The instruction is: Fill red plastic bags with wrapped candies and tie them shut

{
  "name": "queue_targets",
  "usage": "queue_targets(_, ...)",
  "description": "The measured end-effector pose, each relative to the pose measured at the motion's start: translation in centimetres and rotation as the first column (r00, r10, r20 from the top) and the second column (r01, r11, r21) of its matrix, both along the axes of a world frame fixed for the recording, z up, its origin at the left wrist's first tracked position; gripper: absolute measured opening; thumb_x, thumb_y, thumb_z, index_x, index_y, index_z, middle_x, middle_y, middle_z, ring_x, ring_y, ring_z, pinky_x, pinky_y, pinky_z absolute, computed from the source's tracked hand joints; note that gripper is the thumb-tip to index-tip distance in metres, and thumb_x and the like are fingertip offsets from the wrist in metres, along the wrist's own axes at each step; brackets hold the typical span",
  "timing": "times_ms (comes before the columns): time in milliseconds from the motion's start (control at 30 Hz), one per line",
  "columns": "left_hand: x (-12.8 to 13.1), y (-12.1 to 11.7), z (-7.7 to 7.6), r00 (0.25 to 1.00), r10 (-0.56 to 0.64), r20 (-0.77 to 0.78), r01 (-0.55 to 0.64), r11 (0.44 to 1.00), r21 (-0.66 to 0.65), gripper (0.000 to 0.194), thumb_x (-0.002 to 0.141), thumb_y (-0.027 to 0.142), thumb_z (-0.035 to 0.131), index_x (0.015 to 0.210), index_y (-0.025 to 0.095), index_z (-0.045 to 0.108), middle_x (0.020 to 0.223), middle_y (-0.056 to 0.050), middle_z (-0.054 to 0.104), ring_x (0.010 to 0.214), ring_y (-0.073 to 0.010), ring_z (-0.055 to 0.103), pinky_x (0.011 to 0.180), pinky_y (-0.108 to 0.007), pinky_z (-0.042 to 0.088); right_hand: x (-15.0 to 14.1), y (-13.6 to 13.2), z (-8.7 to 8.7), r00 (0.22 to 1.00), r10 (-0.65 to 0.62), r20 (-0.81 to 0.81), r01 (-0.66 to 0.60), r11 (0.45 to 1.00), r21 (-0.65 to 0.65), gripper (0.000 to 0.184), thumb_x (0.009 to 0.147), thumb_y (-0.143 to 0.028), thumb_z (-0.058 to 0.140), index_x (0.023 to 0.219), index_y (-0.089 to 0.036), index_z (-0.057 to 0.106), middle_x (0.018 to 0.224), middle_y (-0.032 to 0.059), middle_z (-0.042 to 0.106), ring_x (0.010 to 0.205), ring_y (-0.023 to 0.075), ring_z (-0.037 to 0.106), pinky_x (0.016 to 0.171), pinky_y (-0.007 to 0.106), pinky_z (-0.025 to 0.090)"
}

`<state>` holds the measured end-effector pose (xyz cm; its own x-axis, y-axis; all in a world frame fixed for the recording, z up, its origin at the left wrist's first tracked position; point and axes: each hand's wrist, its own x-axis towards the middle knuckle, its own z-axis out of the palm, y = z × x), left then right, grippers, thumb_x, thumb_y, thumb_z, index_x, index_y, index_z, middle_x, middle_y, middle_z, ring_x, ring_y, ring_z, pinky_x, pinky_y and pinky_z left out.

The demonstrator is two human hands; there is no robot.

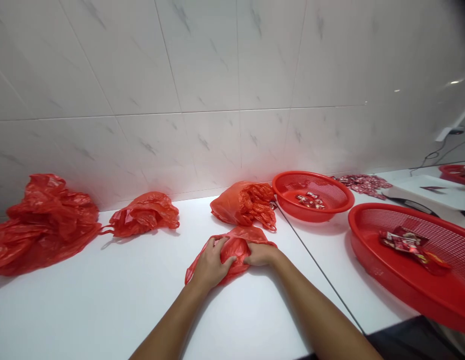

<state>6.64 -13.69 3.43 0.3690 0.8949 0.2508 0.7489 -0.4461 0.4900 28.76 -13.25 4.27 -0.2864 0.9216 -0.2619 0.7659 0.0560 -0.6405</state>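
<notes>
Left hand (211,261) was held half-open, thumb parted from fingers, on red bag (238,248); right hand (260,254) was set at bag's opposite side, fingers partly hidden. Whether plastic was gripped by either could not be told. Thin plastic, it was judged, could be torn if tugged hard. Bag was spread on white table (104,300), under and between hands, just nearer than bunched bag (240,204).

Along the counter's (85,310) back edge, left to right, lie a first bag (52,220), second bag (144,215), third bag (238,202), a basket (311,214) holding packets (311,202), loose packets (362,185). Before the third lies a fourth bag (253,233); to its right, another basket (390,280).
</notes>
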Motion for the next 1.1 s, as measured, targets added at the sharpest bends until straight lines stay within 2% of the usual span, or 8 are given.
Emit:
queue_targets(200,-0.4,-0.5,1.0,0.986,-0.092,-0.139,0.063,0.977,-0.206,0.098,0.074,0.056,0.079,0.158,0.028,0.038,0.140,-0.013,0.052,0.125,-0.0347,0.061,0.100,-0.045,0.054,2.3,-4.3,1.8,0.996,0.055,-0.069,-0.059,0.996,-0.061,0.102,0.077,-0.051,0.080,0.166,-0.028,0.035,0.152,0.0102,0.060,0.131,0.0336,0.062,0.106,0.041,0.050)
queue_targets(367,-0.3,-1.2,1.5,0.946,-0.259,-0.196,0.205,0.944,-0.258,0.104,0.069,0.052,0.081,0.161,0.036,0.036,0.144,-0.011,0.052,0.121,-0.0358,0.064,0.099,-0.046,0.054,2.4,-8.8,3.8,0.981,-0.038,-0.193,0.069,0.985,0.159,0.047,0.097,-0.035,0.056,0.141,-0.024,0.069,0.140,0.0071,0.070,0.128,0.0267,0.066,0.111,0.038,0.048)
queue_targets(433,-0.2,-1.3,1.5,0.943,-0.272,-0.194,0.219,0.942,-0.255,0.108,0.069,0.052,0.082,0.163,0.034,0.033,0.151,-0.013,0.049,0.127,-0.0371,0.062,0.104,-0.047,0.052,1.3,-9.5,3.7,0.976,-0.116,-0.185,0.170,0.936,0.309,0.044,0.100,-0.031,0.051,0.139,-0.023,0.070,0.140,0.0085,0.070,0.129,0.0252,0.065,0.114,0.037,0.046)
queue_targets(500,0.0,-1.5,1.4,0.943,-0.275,-0.187,0.227,0.944,-0.241,0.102,0.074,0.054,0.079,0.163,0.029,0.035,0.155,-0.015,0.049,0.136,-0.0373,0.057,0.110,-0.048,0.049,0.1,-9.6,2.6,0.987,-0.139,-0.083,0.159,0.928,0.337,0.052,0.099,-0.038,0.056,0.150,-0.028,0.060,0.161,0.0084,0.052,0.149,0.0303,0.048,0.124,0.046,0.034)
queue_targets(633,0.7,-2.8,1.7,0.934,-0.262,-0.241,0.206,0.950,-0.234,0.071,0.090,0.049,0.063,0.155,0.025,0.047,0.154,-0.014,0.056,0.140,-0.0336,0.056,0.113,-0.046,0.049,-1.3,-8.8,-0.2,0.984,-0.105,0.144,0.084,0.985,0.151,0.075,0.099,-0.067,0.053,0.166,-0.040,0.032,0.178,0.0012,0.006,0.164,0.0386,-0.003,0.128,0.066,0.000)
queue_targets(867,1.4,-4.5,3.6,0.823,-0.396,-0.407,0.391,0.915,-0.098,0.047,0.090,0.013,0.053,0.133,0.025,0.068,0.134,-0.009,0.073,0.127,-0.0293,0.067,0.107,-0.045,0.055,-0.7,-8.2,-1.4,0.982,-0.089,0.167,0.058,0.981,0.185,0.078,0.097,-0.072,0.050,0.166,-0.041,0.031,0.178,0.0006,-0.002,0.163,0.0355,-0.013,0.127,0.065,-0.006)
queue_targets(967,0.0,-3.7,3.3,0.806,-0.474,-0.355,0.511,0.860,0.010,0.041,0.098,0.025,0.055,0.136,0.030,0.069,0.136,-0.007,0.072,0.130,-0.0302,0.064,0.113,-0.050,0.052,-0.6,-8.2,-1.3,0.984,-0.080,0.160,0.053,0.985,0.167,0.083,0.095,-0.075,0.052,0.167,-0.042,0.026,0.178,0.0018,-0.004,0.163,0.0366,-0.015,0.126,0.066,-0.008)
queue_targets(1100,-2.9,-1.7,1.4,0.815,-0.460,-0.354,0.500,0.865,0.028,0.069,0.096,0.056,0.064,0.160,0.040,0.044,0.165,-0.002,0.047,0.157,-0.0392,0.034,0.129,-0.066,0.025,-0.3,-8.2,-1.4,0.989,-0.070,0.129,0.048,0.985,0.166,0.087,0.092,-0.076,0.056,0.167,-0.045,0.023,0.178,0.0018,-0.004,0.162,0.0361,-0.016,0.126,0.066,-0.009)
